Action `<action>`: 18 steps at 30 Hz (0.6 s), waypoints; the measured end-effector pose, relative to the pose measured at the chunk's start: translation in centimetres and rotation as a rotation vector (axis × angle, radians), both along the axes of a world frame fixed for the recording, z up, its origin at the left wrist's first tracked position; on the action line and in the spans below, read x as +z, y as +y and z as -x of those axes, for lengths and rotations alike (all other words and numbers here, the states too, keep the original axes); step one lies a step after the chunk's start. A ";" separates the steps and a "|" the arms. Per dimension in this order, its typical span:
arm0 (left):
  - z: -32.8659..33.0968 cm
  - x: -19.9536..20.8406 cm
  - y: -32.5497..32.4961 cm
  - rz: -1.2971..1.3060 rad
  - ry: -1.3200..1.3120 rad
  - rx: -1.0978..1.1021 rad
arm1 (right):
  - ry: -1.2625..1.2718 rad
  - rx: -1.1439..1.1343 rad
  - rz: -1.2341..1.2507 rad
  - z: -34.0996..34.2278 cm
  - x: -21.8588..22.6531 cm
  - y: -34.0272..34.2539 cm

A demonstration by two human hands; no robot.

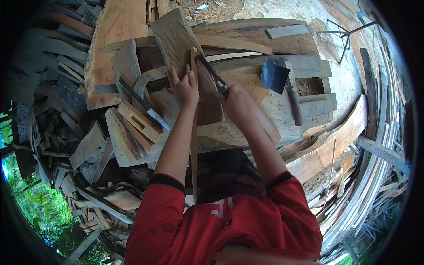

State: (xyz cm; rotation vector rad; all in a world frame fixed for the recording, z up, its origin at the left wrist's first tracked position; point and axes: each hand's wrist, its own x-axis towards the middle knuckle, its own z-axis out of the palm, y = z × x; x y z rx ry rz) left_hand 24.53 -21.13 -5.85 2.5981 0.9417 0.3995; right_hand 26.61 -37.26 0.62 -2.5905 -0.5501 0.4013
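Note:
My left hand (pixel 185 90) is closed around a thin wooden strip (pixel 194 128), its fingers pressed against a wide, rough board (pixel 173 37). The strip runs from the board back toward my lap. In my right hand (pixel 240 104) is a knife (pixel 211 72), gripped by its handle. The dark blade slants up and left, its tip close to the strip's far end; whether they touch I cannot tell. Left of my hands lies a long dark tool (pixel 134 95) with a pale wrapped handle. A square-bladed chopper (pixel 274 76) with a brown handle rests to the right.
The low timber bench (pixel 221 134) carries several boards and a slotted wood block (pixel 139 123). A broad plank (pixel 119 39) lies at the far left. Wood scraps (pixel 66 106) are heaped on the left. A metal stand (pixel 346 35) is at the far right, with long planks (pixel 344 128) nearer.

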 end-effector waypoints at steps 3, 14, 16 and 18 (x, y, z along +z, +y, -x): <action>0.2 0.0 0.5 0.003 -0.004 0.011 | 0.236 -0.066 -0.148 -1.0 1.2 -0.7; 0.2 -0.4 0.6 0.011 -0.071 0.018 | 0.278 -0.036 -0.484 4.8 -0.3 -2.5; 0.3 -0.4 0.6 0.017 -0.073 0.019 | 0.249 0.006 -0.536 4.8 -0.3 -2.1; 0.1 -0.3 0.3 0.026 -0.080 0.016 | 0.265 -0.014 -0.509 4.6 -0.8 -1.9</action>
